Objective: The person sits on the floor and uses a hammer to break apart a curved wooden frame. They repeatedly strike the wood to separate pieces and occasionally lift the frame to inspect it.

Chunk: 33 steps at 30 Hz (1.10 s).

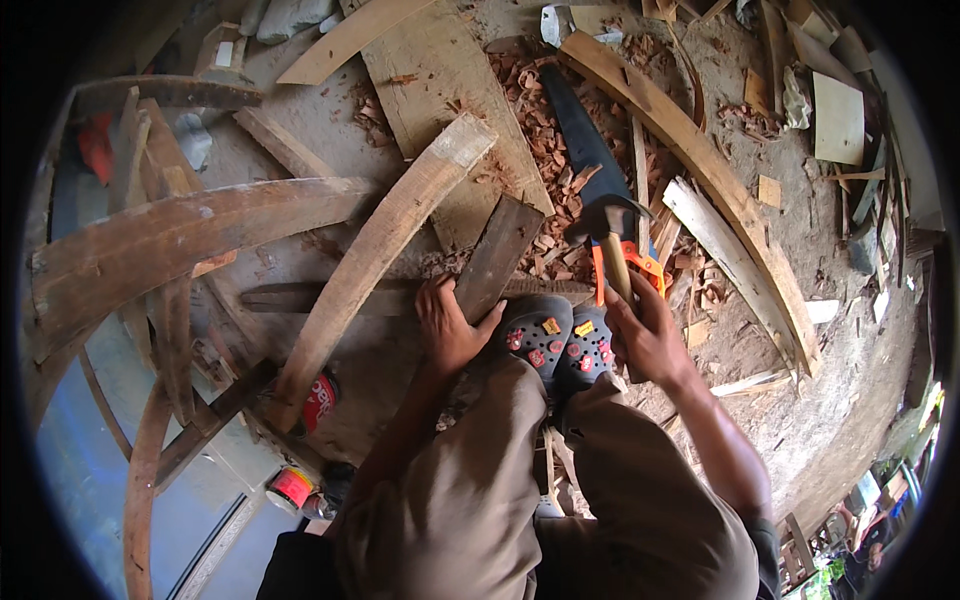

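Observation:
My left hand (pixel 450 322) is closed round the near end of a short dark wooden block (pixel 500 256), which tilts up and away to the right. My right hand (pixel 645 335) grips the wooden handle of a hammer-like tool (pixel 616 262) with a dark metal head; the head's exact shape is hard to make out. That head covers part of a handsaw (pixel 578 135), whose dark blade and orange handle lie on the ground. Reddish wood chips (pixel 545 235) are scattered round the saw. A long piece of timber (pixel 350 292) runs under the block, partly hidden by it.
Grey clogs (pixel 540 335) on my feet stand between my hands. Curved beams (pixel 200 225) crowd the left, one slanting plank (pixel 385 255) close to my left hand. Another long curved beam (pixel 700 170) lies at right. A wide board (pixel 440 80) lies ahead. A red can (pixel 290 488) stands lower left.

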Each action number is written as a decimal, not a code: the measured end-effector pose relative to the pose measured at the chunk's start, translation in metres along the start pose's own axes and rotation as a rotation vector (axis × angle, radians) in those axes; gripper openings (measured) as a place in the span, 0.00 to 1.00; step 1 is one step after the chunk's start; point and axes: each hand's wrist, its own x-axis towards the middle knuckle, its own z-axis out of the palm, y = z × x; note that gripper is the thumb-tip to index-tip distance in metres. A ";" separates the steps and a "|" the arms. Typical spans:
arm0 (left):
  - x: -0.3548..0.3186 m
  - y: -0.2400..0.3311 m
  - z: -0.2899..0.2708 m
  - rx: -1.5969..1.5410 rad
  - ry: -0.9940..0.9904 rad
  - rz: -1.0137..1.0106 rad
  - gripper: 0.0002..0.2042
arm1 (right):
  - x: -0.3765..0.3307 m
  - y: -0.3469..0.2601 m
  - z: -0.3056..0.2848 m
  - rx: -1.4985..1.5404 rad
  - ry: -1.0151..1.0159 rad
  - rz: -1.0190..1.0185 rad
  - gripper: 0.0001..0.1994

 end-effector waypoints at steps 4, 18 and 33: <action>0.001 0.001 0.001 0.077 -0.021 0.010 0.39 | 0.009 -0.054 0.006 -0.302 -0.001 -0.140 0.21; -0.004 0.001 0.001 0.078 -0.021 0.003 0.39 | 0.039 -0.118 0.001 -0.274 0.072 -0.286 0.22; -0.002 0.002 0.001 0.091 -0.012 0.017 0.38 | 0.049 -0.160 0.013 -0.261 0.003 -0.279 0.17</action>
